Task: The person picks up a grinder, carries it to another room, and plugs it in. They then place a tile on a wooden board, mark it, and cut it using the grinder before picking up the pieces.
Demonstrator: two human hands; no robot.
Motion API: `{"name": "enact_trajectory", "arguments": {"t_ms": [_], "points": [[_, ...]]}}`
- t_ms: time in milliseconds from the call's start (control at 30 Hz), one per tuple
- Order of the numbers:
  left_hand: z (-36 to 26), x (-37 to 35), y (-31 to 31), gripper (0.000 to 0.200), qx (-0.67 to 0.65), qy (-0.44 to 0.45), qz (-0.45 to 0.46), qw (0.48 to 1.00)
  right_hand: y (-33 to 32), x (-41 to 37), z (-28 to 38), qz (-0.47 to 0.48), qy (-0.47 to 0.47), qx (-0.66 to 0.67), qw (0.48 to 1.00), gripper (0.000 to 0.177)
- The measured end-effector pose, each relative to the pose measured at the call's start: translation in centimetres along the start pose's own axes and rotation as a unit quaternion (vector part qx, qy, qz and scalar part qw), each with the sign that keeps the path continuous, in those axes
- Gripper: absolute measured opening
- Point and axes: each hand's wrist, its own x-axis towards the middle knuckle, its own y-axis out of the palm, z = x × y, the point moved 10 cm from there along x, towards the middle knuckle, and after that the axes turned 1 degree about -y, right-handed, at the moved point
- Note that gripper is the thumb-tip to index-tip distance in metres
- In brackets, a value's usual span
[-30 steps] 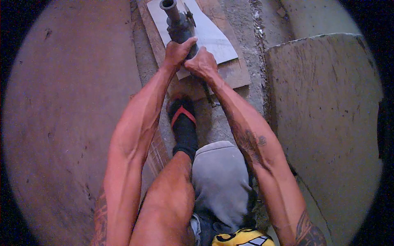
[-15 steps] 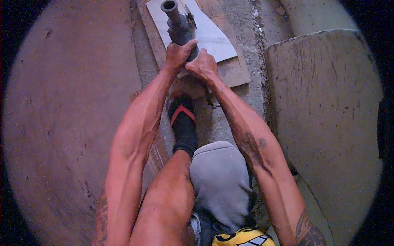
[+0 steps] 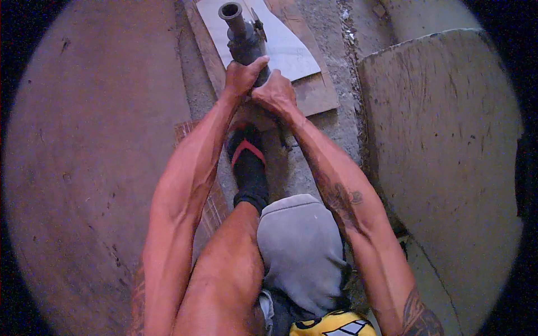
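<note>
A dark angle grinder [image 3: 243, 42] with a thin disc [image 3: 259, 23] seen nearly edge-on at its right side is held in both hands. A round, hollow-ended tube [image 3: 230, 11] sticks up at its far end. My left hand [image 3: 241, 78] is closed around the left of the body, thumb over the top. Just right of it and nearer to me, my right hand [image 3: 274, 91] wraps the rear of the body. Under the disc lies a pale flat sheet [image 3: 297, 56] with a curved right edge, resting on a wooden board [image 3: 320, 94].
My foot in a black sock and red-strapped flip-flop [image 3: 246, 151] stands just below the board. A large brown panel [image 3: 101, 140] lies along the left. A curved, stained sheet [image 3: 443, 123] lies at the right, with rough concrete [image 3: 342, 73] between it and the board.
The view has shifted slightly, so the board and sheets sit a little further left and up. Both hands keep their hold on the angle grinder, whose place over the pale sheet barely differs.
</note>
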Motion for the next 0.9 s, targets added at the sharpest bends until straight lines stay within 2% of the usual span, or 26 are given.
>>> {"name": "enact_trajectory", "arguments": {"t_ms": [567,767,900], "points": [[1.0,0.5,0.8,0.042,0.004,-0.036,0.039,0.999,0.2,0.5,-0.6,-0.019,0.005,0.023,1.000,0.061],[1.0,0.3,1.0,0.042,0.026,0.011,0.034,0.999,0.2,0.2,-0.9,-0.021,0.005,0.001,1.000,0.062],[1.6,0.3,1.1,0.041,0.047,0.003,0.031,0.998,0.2,-0.2,-1.2,-0.012,0.014,0.005,1.000,0.059]]}}
